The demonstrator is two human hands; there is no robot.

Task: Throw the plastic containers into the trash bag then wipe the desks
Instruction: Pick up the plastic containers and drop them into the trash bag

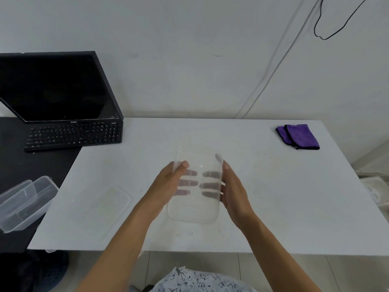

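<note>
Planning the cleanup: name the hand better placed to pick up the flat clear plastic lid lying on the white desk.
Left. The flat clear plastic lid lies nearer the left hand; the right hand sits across the clear plastic container both grip.

a black monitor (52, 87) leans back at the upper left of the frame, its screen dark. a black keyboard (73, 133) lies just in front of it. a thin black cable (315, 30) hangs on the white wall (189, 49) at the upper right.

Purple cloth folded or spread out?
Folded. The purple cloth shows two stacked layers with black-trimmed edges, lying on the white desk.
</note>
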